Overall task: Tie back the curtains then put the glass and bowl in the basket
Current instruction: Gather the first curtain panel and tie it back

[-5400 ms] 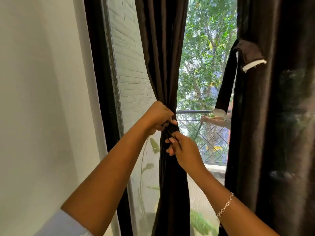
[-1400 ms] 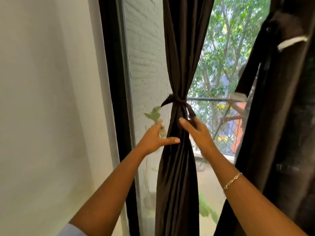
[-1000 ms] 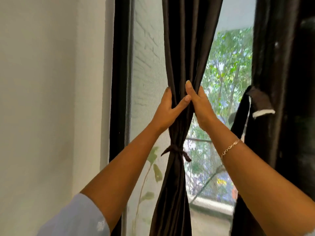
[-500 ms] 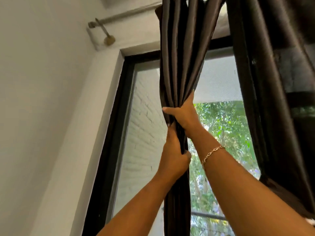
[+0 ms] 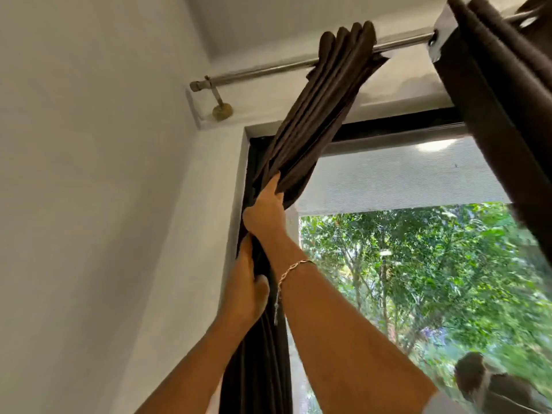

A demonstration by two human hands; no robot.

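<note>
- While I am looking steeply upward through the head camera, both of the person's hands are gripping the left curtain (image 5: pixel 316 115), a dark brown panel gathered into a tight bundle of folds.
- The left curtain is hanging from a metal curtain rod (image 5: pixel 268 70) in the upper middle of the frame. It is slanting down towards the lower left, where it is running along the black window frame (image 5: pixel 388 127).
- The right hand (image 5: pixel 264 210), at the centre of the frame, is clamping the bundle, its fingers wrapping round the folds and disappearing into the fabric.
- A thin chain bracelet (image 5: pixel 294 265) is sitting on that wrist.
- The left hand (image 5: pixel 243 291), just below the right hand, is also closing round the bundle, with its thumb pressing on the front of the fabric.
- The two hands are lying one above the other, nearly touching.
- A second curtain (image 5: pixel 493 85) is hanging at the upper right of the frame, well apart from both hands.
- A white wall (image 5: pixel 89 174) is filling the left side, and green trees (image 5: pixel 418 279) are showing through the window at the lower right.
</note>
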